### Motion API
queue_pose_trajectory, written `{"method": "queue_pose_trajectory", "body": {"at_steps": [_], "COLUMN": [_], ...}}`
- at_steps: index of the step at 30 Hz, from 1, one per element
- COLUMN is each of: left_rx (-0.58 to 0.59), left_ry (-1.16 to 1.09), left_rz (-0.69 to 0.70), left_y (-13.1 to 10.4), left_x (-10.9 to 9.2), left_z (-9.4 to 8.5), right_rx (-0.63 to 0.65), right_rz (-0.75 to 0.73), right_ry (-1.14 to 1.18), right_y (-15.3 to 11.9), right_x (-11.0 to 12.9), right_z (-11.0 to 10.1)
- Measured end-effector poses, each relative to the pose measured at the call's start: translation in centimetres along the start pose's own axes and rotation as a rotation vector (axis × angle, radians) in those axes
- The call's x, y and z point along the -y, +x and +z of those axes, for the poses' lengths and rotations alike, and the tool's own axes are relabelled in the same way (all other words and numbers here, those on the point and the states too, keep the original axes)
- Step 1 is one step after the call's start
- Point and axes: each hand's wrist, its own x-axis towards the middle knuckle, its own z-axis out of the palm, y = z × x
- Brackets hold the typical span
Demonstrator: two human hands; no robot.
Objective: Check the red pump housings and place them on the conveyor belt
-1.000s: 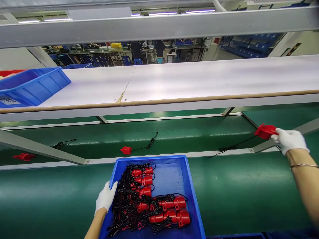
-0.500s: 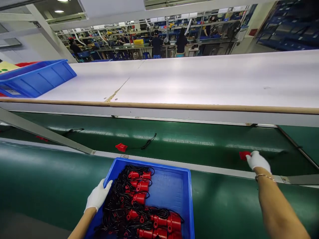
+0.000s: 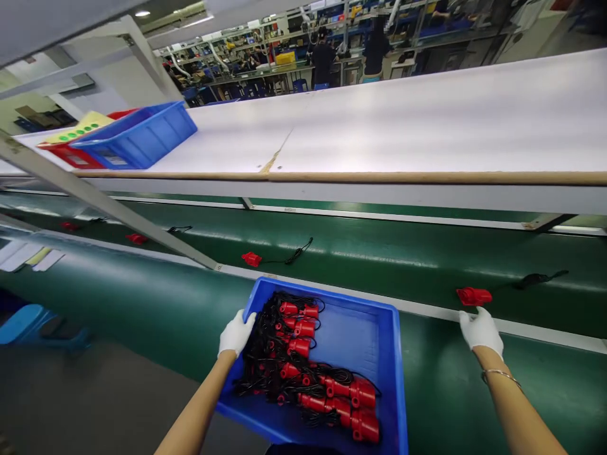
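Note:
My left hand [image 3: 237, 333], in a white glove, grips the left rim of a blue plastic tray [image 3: 399, 373]. Inside lie several red plastic housings [image 3: 365, 424] with bundled black cords [image 3: 258, 357], filling the left and near parts. My gloved right hand [image 3: 482, 332] is just in front of another red plastic housing [image 3: 474, 296] on the green conveyor belt, its fingers apart and nothing visible in them. That housing's black cord [image 3: 533, 280] stretches to the right. Farther left on the belt lies one more red housing [image 3: 251, 259] with its cord.
Above the belt [image 3: 379, 253] runs a white shelf [image 3: 403, 133] with a wooden edge. A blue bin [image 3: 142, 136] and a red bin stand at its left. A slanted metal post [image 3: 109, 205] crosses at left. A blue stool [image 3: 33, 325] is below. People work in the background.
The view has swung left and down. My right hand has drawn back from the red housing, which now lies fully visible on the belt. My left hand keeps its hold on the tray.

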Motion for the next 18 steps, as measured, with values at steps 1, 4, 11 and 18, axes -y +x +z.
{"method": "queue_pose_trajectory", "body": {"at_steps": [1, 4, 11, 18], "left_rx": [-0.002, -0.005, 0.012, 0.038], "left_ry": [-0.006, -0.029, -0.105, -0.172], "left_rz": [0.007, 0.023, 0.082, 0.104], "left_y": [-0.1, -0.2, -0.1, 0.1], "left_x": [0.1, 0.5, 1.4, 2.1], "left_z": [0.1, 0.2, 0.4, 0.6], "right_rx": [-0.012, -0.029, 0.488, 0.818], "right_rz": [0.008, -0.07, -0.515, -0.564], "right_ry": [-0.062, -0.186, -0.328, -0.653], "right_y": [-1.3, -5.7, -21.3, -31.9], "right_x": [0.7, 3.7, 10.3, 10.5], "right_z": [0.6, 2.9, 16.0, 28.8]}}
